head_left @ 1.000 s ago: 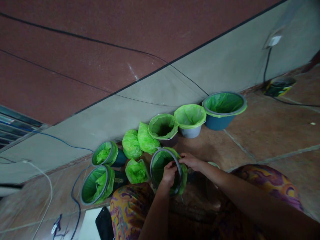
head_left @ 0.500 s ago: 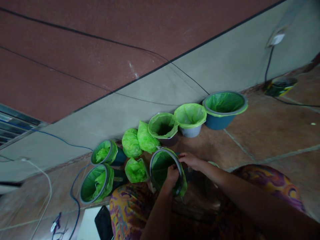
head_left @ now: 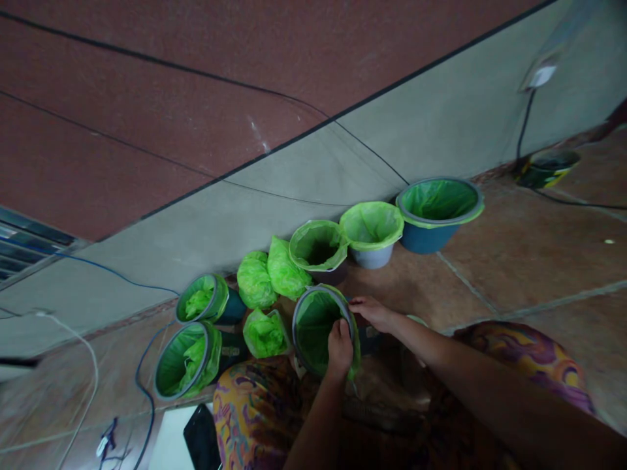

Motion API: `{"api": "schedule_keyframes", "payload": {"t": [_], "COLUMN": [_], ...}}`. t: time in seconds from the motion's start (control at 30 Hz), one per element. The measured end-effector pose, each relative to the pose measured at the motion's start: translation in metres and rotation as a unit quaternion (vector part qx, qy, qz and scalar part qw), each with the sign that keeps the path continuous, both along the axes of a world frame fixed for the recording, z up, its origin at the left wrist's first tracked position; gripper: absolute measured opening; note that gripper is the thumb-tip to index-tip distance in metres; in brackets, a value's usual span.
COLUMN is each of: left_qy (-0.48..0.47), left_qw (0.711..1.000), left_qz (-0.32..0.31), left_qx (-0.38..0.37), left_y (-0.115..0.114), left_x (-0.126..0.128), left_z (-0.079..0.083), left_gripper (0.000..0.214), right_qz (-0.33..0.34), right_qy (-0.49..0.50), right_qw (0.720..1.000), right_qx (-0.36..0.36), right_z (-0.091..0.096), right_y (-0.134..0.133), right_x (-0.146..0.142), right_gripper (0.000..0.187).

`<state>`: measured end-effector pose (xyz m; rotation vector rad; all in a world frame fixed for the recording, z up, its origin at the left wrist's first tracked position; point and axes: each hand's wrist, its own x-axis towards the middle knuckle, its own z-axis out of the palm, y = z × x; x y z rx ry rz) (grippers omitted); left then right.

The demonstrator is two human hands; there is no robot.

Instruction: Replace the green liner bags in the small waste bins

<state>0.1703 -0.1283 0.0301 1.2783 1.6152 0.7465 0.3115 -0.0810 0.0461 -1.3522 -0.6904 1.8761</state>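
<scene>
A small bin lined with a green plastic bag lies tipped in my lap, its grey rim ring facing me. My left hand is closed over the ring's lower right edge, pressing on it and the bag. My right hand grips the top right of the rim, fingers curled on it. My patterned clothing fills the bottom of the view.
Three lined bins stand along the wall. Two more lined bins lie tipped at the left, with loose green bags between. A dark phone and cables lie on the tiled floor.
My left hand has slid down the rim's right side from the inside to the lower edge. The right hand stayed at the top of the rim.
</scene>
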Motion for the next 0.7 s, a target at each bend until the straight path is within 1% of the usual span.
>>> {"api": "schedule_keyframes", "payload": {"t": [0.03,0.1,0.17,0.2,0.27,0.37,0.47,0.53,0.6,0.7], "left_qy": [-0.005,-0.005,0.013,0.023,0.035,0.019,0.005,0.009,-0.001,-0.025], "left_qw": [1.000,1.000,0.999,0.999,0.998,0.998,0.998,0.997,0.997,0.995], "left_qz": [-0.010,-0.025,-0.035,-0.038,-0.044,-0.040,-0.031,-0.041,-0.059,-0.079], "left_qx": [0.007,0.006,-0.003,-0.007,-0.015,-0.036,-0.057,-0.058,-0.057,-0.063], "left_y": [-0.005,-0.013,-0.016,-0.017,-0.015,-0.010,-0.007,-0.009,-0.015,-0.028], "left_x": [0.002,0.006,0.010,0.013,0.018,0.028,0.033,0.032,0.028,0.022], "left_z": [0.001,0.002,0.001,0.000,-0.001,0.000,0.004,0.005,0.005,0.004], "left_gripper": [0.032,0.030,0.028,0.027,0.026,0.022,0.022,0.023,0.025,0.032], "right_qz": [-0.004,-0.010,-0.009,-0.005,0.001,0.006,0.019,0.039,0.068,0.077], "right_qy": [0.001,0.001,-0.023,-0.046,-0.106,-0.215,-0.288,-0.291,-0.262,-0.226], "right_qw": [1.000,1.000,1.000,0.998,0.992,0.972,0.951,0.950,0.960,0.970], "right_qx": [-0.004,-0.009,0.012,0.031,0.066,0.092,0.114,0.101,0.073,0.049], "right_z": [0.001,0.003,0.002,0.001,-0.001,-0.005,-0.007,-0.006,-0.004,0.001], "right_y": [-0.001,-0.002,-0.003,-0.003,-0.002,0.001,0.004,0.003,0.002,0.004], "right_x": [0.000,-0.001,-0.001,-0.001,0.001,0.005,0.010,0.012,0.013,0.014], "right_gripper": [0.006,0.018,0.029,0.030,0.024,0.010,0.008,0.008,0.009,0.023]}}
